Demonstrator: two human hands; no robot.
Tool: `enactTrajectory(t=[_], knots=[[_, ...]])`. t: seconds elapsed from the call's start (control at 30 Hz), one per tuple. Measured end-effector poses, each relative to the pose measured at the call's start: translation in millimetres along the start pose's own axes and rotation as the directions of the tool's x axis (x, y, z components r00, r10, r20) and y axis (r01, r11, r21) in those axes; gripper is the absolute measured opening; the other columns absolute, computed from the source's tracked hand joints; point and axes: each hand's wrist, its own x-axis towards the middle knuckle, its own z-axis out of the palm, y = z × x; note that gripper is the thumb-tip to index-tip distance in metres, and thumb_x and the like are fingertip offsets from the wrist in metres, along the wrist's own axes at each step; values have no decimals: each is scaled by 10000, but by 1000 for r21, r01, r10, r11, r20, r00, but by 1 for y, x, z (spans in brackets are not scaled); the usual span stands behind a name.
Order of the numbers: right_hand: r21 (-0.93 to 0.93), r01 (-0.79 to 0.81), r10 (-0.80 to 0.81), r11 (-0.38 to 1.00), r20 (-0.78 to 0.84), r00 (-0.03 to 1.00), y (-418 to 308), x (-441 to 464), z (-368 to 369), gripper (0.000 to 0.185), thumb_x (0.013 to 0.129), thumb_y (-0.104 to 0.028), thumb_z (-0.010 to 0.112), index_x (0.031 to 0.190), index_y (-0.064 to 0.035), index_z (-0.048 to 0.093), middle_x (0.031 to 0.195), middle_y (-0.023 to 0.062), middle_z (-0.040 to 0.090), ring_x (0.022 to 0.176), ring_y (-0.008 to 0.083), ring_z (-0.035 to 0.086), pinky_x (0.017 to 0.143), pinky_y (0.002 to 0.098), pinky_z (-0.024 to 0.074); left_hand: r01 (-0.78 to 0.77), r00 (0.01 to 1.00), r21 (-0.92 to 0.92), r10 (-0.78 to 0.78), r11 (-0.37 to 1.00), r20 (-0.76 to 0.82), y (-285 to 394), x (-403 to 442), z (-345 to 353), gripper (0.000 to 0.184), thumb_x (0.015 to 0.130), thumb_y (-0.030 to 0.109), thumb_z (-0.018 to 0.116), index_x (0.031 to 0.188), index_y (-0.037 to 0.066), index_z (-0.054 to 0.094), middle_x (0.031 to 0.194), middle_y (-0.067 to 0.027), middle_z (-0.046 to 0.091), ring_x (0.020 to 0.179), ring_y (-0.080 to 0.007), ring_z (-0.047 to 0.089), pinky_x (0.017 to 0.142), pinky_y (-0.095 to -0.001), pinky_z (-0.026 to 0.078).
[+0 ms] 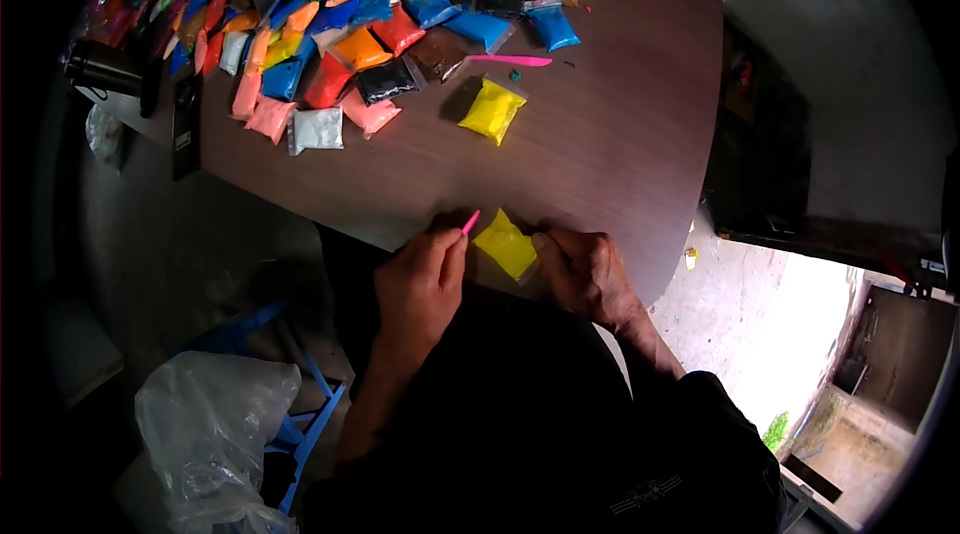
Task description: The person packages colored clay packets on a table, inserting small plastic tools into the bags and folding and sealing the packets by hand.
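My left hand (424,269) pinches a small pink plastic tool (471,223), its tip pointing up and away from me; most of the tool is hidden in the fingers. Between my hands, at the near table edge, is a small clear packet of yellow clay-like material (505,245). My right hand (585,274) grips the packet's right side between thumb and finger. Farther up the table lies a second yellow packet (493,111), touched by neither hand. Beyond it rests a longer pink plastic tool (511,61) beside a tiny green bit (515,76).
Many coloured packets (365,49) are heaped over the far left of the brown table (610,134). A black cylindrical object (105,67) is at the left edge. Below left, a clear plastic bag (215,434) hangs by a blue stool (305,424).
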Motion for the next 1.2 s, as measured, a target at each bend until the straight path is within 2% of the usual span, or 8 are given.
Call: enactTrajectory(t=[0.17, 0.33, 0.4, 0.5, 0.63, 0.8, 0.93, 1.2], knots=[[14, -62, 62, 998, 46, 997, -10, 0, -6, 156, 990, -197, 689, 974, -44, 715, 840, 244, 703, 804, 451, 712, 663, 487, 555, -93, 988, -121, 107, 988, 113, 27, 0, 7, 145, 906, 59, 805, 1011, 65, 705, 860, -132, 722, 710, -333, 721, 604, -388, 576], [11, 7, -7, 1000, -17, 1000, 6, -4, 2, 134, 966, -185, 714, 954, -51, 715, 845, 218, 714, 798, 445, 713, 660, 484, 555, -156, 977, 84, 141, 984, 157, 21, 3, 14, 156, 885, 41, 788, 988, 83, 679, 827, -116, 712, 694, -341, 708, 582, -408, 570], [-21, 56, -57, 998, -25, 998, 7, -3, 3, 141, 973, -142, 720, 997, -4, 735, 760, 205, 698, 673, 323, 718, 629, 396, 539, -117, 986, 119, 101, 986, 131, 18, 6, 13, 126, 888, 37, 782, 943, 80, 678, 838, -124, 719, 703, -353, 709, 593, -412, 574], [-41, 52, -54, 998, -48, 997, 7, -3, 5, 137, 967, -140, 726, 999, -8, 735, 775, 205, 703, 692, 349, 720, 637, 406, 544, -135, 990, 188, 123, 973, 75, 7, 18, 12, 120, 944, 104, 724, 884, 116, 621, 750, -92, 644, 638, -330, 670, 536, -419, 543], [5, 39, -39, 999, -25, 999, 6, -3, 1, 134, 967, -139, 725, 1002, -9, 734, 779, 205, 703, 687, 357, 717, 633, 405, 544, -94, 995, 30, 93, 995, 44, 13, 23, 5, 93, 952, 101, 724, 916, 103, 639, 795, -102, 678, 682, -357, 689, 562, -431, 557], [-32, 67, -69, 997, -47, 997, 6, 0, 5, 142, 967, -146, 732, 1037, -23, 747, 778, 202, 703, 671, 359, 712, 619, 400, 538, -142, 961, 57, 124, 988, 246, 32, 10, 12, 93, 918, 84, 771, 981, 87, 701, 889, -125, 728, 726, -341, 721, 620, -412, 588], [-40, 64, -64, 997, 4, 998, 8, -2, 1, 150, 968, -152, 733, 1055, -31, 748, 778, 207, 699, 681, 372, 713, 624, 408, 541, -141, 963, 131, 105, 981, 248, 26, 19, 11, 83, 924, 96, 761, 963, 85, 688, 872, -122, 731, 727, -342, 721, 613, -410, 583], [-47, 19, -19, 999, -5, 1000, 1, -1, 0, 123, 955, -188, 721, 947, -65, 721, 825, 200, 716, 774, 438, 709, 667, 496, 560, -74, 993, 154, 59, 985, 99, 3, 28, 11, 103, 963, 127, 725, 908, 94, 644, 805, -134, 690, 700, -362, 696, 598, -450, 562]])
